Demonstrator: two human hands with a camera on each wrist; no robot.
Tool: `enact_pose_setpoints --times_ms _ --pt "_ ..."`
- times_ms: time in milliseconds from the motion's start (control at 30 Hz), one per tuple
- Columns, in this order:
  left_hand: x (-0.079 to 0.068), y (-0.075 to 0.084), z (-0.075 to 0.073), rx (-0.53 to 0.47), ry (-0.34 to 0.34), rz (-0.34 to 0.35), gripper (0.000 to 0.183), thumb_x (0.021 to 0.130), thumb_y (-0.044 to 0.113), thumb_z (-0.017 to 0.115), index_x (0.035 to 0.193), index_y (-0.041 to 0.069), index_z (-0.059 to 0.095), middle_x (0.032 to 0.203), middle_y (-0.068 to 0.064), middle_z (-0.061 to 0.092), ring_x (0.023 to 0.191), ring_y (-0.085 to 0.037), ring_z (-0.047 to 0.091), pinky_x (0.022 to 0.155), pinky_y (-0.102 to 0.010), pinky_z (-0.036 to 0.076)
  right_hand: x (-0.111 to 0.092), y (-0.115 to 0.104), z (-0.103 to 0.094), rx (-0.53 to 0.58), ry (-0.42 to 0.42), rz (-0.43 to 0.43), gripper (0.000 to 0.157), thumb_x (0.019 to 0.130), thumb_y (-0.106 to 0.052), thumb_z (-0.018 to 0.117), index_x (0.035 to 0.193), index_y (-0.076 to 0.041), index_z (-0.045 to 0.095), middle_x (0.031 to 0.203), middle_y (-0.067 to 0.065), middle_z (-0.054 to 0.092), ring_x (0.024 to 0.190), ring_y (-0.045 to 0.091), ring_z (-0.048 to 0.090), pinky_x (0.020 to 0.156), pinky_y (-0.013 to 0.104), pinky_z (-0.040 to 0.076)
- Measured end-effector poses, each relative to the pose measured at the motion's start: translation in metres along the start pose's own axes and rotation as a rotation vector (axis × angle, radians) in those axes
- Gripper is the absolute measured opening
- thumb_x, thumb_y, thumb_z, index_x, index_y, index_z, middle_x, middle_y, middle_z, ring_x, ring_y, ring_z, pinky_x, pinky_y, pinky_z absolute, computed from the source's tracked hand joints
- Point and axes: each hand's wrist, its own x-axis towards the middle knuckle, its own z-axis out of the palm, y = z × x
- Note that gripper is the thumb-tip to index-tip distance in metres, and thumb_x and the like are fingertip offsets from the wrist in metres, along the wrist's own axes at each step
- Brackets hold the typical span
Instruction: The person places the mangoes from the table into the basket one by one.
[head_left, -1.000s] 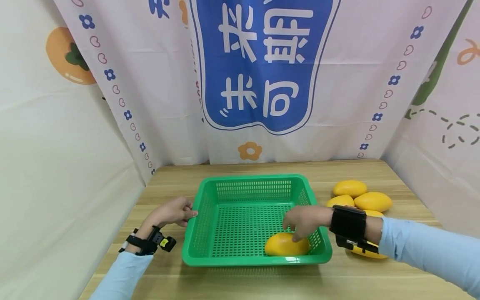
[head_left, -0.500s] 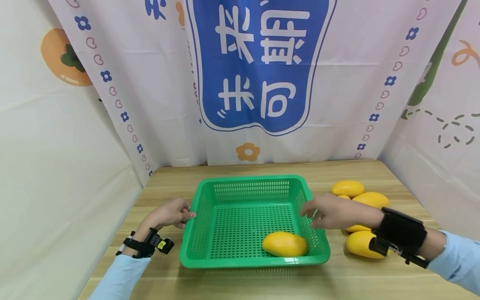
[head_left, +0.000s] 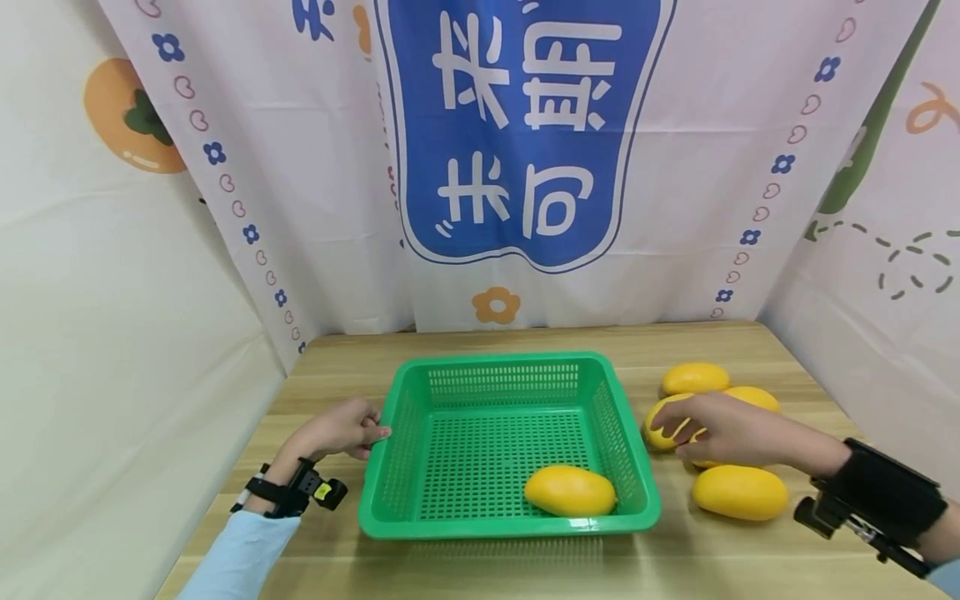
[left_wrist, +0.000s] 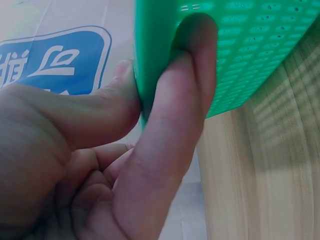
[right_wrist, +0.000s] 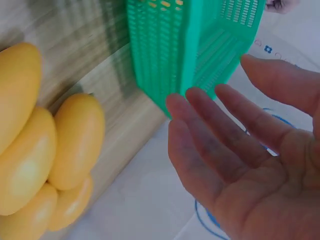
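A green plastic basket stands on the wooden table, one yellow mango lying in its near right corner. My left hand pinches the basket's left rim; thumb and forefinger lie on either side of it in the left wrist view. To the right of the basket, my right hand is over a group of mangoes and partly covers them in the head view. Its fingers are loosely extended and hold nothing. In the right wrist view several mangoes lie apart from the fingertips.
The nearest loose mango lies in front of the group, and another mango lies at its back. The wooden table ends at a printed cloth backdrop, with pale cloth walls on both sides.
My right hand has let go of the mango in the basket and moved right, out over the rim to the loose mangoes. The left hand keeps its grip on the rim.
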Motion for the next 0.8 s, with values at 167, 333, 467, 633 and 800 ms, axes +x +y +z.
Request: enact_pose_setpoints --times_ms 167,333,467,633,800 --pt "0.0 0.0 0.001 -0.002 -0.003 0.009 0.028 0.097 0.007 0.054 0.071 0.006 0.044 0.061 0.0 0.041 0.053 -0.012 0.048 0.048 -0.02 0.046 -0.015 0.017 0.0 0.005 0.001 0.024 0.031 0.084 -0.012 0.07 0.113 -0.003 0.062 0.108 0.013 0.067 0.095 0.031 0.065 0.075 0.037 0.059" --pt "0.001 0.001 0.001 -0.01 -0.004 -0.002 0.021 0.097 0.007 0.054 0.077 0.001 0.051 0.064 -0.002 0.044 0.055 -0.013 0.051 0.05 -0.021 0.05 -0.029 0.034 -0.001 0.028 0.0 0.019 0.031 0.085 -0.013 0.07 0.113 -0.001 0.061 0.108 0.017 0.066 0.095 0.036 0.064 0.074 0.038 0.058" --pt "0.002 0.0 0.0 -0.011 -0.001 -0.009 0.017 0.097 0.008 0.054 0.084 -0.003 0.056 0.067 -0.003 0.048 0.057 -0.013 0.053 0.052 -0.023 0.052 -0.036 0.043 -0.001 0.046 -0.028 0.048 0.038 0.087 -0.018 0.068 0.118 0.003 0.059 0.113 0.024 0.065 0.099 0.039 0.063 0.076 0.042 0.058" --pt "0.002 -0.001 0.0 -0.01 -0.002 -0.004 0.017 0.098 0.008 0.054 0.087 -0.004 0.059 0.067 -0.003 0.049 0.057 -0.013 0.054 0.052 -0.023 0.053 -0.044 0.056 0.001 0.074 -0.044 0.111 0.044 0.088 -0.019 0.068 0.121 0.008 0.056 0.117 0.03 0.062 0.104 0.045 0.06 0.078 0.049 0.056" --pt "0.002 -0.002 -0.001 -0.008 0.005 -0.011 0.016 0.097 0.008 0.054 0.089 -0.004 0.06 0.068 -0.004 0.051 0.057 -0.014 0.055 0.052 -0.023 0.053 -0.049 0.071 0.004 0.051 -0.024 0.119 0.044 0.086 -0.019 0.07 0.118 0.009 0.058 0.115 0.03 0.062 0.102 0.044 0.06 0.077 0.05 0.056"
